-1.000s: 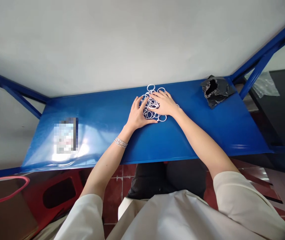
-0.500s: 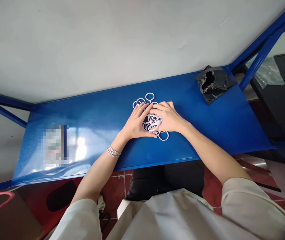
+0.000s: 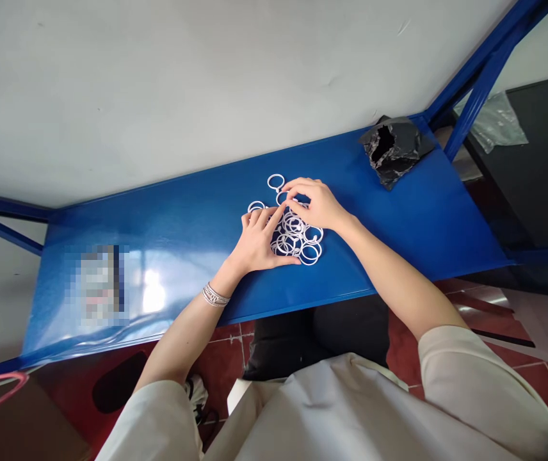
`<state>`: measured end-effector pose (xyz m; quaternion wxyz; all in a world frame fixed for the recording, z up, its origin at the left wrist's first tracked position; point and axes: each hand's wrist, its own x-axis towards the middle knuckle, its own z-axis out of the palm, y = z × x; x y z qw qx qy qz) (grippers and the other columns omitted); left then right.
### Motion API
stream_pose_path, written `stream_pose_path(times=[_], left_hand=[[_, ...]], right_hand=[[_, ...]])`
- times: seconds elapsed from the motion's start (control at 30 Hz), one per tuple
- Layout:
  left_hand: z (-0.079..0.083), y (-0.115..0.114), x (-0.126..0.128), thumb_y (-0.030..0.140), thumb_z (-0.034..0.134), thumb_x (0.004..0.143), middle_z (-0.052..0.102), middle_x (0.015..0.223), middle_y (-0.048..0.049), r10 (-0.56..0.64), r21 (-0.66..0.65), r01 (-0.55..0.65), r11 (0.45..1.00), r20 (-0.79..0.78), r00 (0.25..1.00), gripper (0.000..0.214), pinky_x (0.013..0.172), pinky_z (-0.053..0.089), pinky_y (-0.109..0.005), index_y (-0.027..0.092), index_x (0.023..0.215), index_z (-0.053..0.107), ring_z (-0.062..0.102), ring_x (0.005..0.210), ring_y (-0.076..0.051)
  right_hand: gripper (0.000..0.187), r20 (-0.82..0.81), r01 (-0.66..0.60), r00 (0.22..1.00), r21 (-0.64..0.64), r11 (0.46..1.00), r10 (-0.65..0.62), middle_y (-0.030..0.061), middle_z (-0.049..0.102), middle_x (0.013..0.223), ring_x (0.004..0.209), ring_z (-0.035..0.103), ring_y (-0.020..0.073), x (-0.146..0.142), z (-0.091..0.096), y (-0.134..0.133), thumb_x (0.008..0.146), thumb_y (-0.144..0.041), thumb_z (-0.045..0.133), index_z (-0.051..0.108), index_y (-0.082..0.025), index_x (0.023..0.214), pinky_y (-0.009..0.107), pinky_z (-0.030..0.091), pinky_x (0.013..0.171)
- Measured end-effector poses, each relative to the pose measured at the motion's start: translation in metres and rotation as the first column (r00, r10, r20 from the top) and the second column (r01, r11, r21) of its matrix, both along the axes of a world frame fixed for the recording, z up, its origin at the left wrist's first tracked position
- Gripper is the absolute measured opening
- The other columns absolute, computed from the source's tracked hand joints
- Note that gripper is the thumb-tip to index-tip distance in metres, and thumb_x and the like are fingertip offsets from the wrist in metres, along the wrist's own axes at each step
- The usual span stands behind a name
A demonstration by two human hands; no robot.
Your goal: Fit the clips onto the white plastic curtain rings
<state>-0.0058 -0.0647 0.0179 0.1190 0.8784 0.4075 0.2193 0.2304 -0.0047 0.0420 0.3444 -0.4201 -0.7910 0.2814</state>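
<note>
White rings (image 3: 296, 242) on blue shelf (image 3: 399, 218), left hand (image 3: 255, 244) grip apart, right hand (image 3: 321, 206) seemingly pinching one.

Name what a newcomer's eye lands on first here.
The heap of white rings midway along the bright blue shelf, with both hands at it: the left hand lies open against its left edge, and the right hand curls over its far side. Next come the crumpled black bag at the shelf's far right corner and the silver bracelet on the left wrist.
</note>
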Motion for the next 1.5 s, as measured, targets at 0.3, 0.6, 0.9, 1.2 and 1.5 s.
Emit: stream_pose_path(times=[0.3,0.6,0.9,1.2,1.5], left_hand=[[-0.004,0.009,-0.011,0.103,0.071,0.073,0.057,0.165,-0.0223,0.08,-0.03,-0.079,0.996,0.032,0.996,0.127,0.136,0.024,-0.07,0.024,0.171,0.048,0.045,0.162,-0.049],[0.009,-0.001,-0.002,0.097,0.076,0.077,0.07,0.142,-0.0193,0.041,-0.062,-0.041,0.997,-0.007,0.999,0.111,0.112,0.038,-0.056,0.023,0.158,0.064,0.064,0.13,-0.039],[0.018,-0.004,0.0,0.061,0.061,0.111,0.078,0.123,-0.0089,0.152,-0.137,-0.135,0.981,0.122,0.981,0.052,0.103,0.041,-0.047,0.025,0.148,0.066,0.072,0.1,-0.024],[0.012,-0.005,0.003,0.048,0.071,0.106,0.074,0.106,-0.0056,0.152,-0.116,-0.128,0.985,0.233,0.961,0.028,0.101,0.044,-0.045,0.023,0.118,0.074,0.07,0.103,-0.024],[0.012,-0.005,0.007,0.056,0.071,0.105,0.073,0.089,-0.0026,0.244,-0.122,-0.212,0.97,0.446,0.861,0.036,0.09,0.05,-0.042,0.023,0.093,0.075,0.066,0.084,-0.018]], right_hand=[[0.039,0.267,-0.004,0.964,-0.014,1.0,0.007,0.0138,0.083,0.134,0.132,0.073,0.0325,-0.009,-0.004,0.003,0.111,-0.023,0.053,0.076,-0.016,0.142,0.06,0.033,0.134],[0.023,0.186,-0.043,0.981,-0.054,0.998,0.052,0.0119,0.081,0.108,0.104,0.071,0.0293,0.013,-0.005,0.0,0.097,-0.022,0.075,0.088,-0.018,0.115,0.049,0.054,0.1],[0.011,-0.013,-0.068,0.998,0.02,0.997,0.068,0.0098,0.084,0.104,0.098,0.076,0.0266,0.0,-0.003,-0.011,0.1,-0.026,0.076,0.086,-0.02,0.099,0.045,0.059,0.091],[0.016,-0.196,-0.06,0.979,-0.001,0.998,0.059,0.0083,0.081,0.099,0.082,0.07,0.0203,-0.013,-0.002,-0.023,0.101,-0.033,0.074,0.082,-0.02,0.097,0.036,0.056,0.077],[0.033,-0.414,-0.244,0.904,-0.289,0.926,0.109,0.0066,0.083,0.097,0.09,0.075,0.0219,-0.016,0.003,-0.026,0.092,-0.048,0.085,0.084,-0.02,0.109,0.04,0.06,0.086]])
